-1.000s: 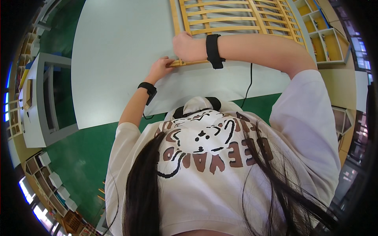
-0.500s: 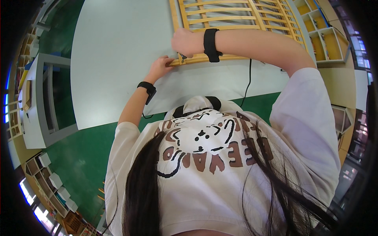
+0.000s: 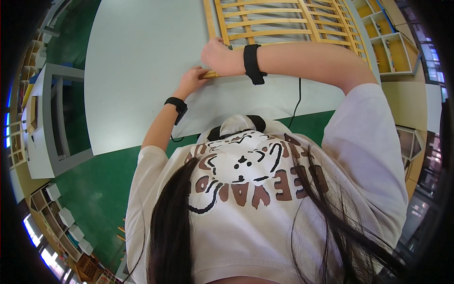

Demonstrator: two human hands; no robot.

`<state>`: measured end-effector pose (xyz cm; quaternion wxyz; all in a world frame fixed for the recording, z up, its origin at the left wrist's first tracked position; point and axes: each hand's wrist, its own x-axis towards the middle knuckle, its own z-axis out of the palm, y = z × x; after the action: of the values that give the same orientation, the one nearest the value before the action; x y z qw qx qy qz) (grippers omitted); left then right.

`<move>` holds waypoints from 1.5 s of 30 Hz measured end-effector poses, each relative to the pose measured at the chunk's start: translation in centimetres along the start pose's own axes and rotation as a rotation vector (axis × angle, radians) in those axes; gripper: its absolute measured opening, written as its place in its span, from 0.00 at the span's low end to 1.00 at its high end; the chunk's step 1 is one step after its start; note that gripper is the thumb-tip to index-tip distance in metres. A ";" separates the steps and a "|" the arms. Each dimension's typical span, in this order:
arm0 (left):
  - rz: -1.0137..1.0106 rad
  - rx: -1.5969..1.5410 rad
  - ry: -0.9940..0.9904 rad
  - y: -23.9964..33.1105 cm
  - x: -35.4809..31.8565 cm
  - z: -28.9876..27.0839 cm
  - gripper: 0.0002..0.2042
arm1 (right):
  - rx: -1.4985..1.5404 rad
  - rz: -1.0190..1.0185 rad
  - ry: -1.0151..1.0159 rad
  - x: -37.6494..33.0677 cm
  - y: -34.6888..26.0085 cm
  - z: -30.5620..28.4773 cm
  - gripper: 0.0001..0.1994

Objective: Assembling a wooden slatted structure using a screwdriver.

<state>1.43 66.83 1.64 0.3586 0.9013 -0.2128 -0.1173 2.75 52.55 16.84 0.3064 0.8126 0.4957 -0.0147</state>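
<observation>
A slatted wooden frame (image 3: 283, 23) lies flat on a pale grey table (image 3: 142, 61). My left hand (image 3: 191, 80) grips the near left corner of the frame's front rail. My right hand (image 3: 216, 57) is closed over the frame's left side rail just above that corner; whether a small tool sits in the fist is hidden. Both wrists wear black bands.
A black cable (image 3: 297, 102) runs across the table's near edge toward my chest. A grey shelf unit (image 3: 52, 118) stands on the green floor at the left. Wooden shelving (image 3: 392, 42) stands at the far right.
My right hand has slid a little left and up along the frame's corner. The left hand keeps its hold on the front rail.
</observation>
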 end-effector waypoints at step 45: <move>0.033 0.030 0.021 -0.3 0.1 0.2 0.14 | -0.235 -0.126 0.265 -2.4 0.0 2.8 0.08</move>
<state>1.52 66.87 1.33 0.3494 0.9040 -0.2257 -0.0989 2.28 49.18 15.35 0.3298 0.7335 0.5797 0.1313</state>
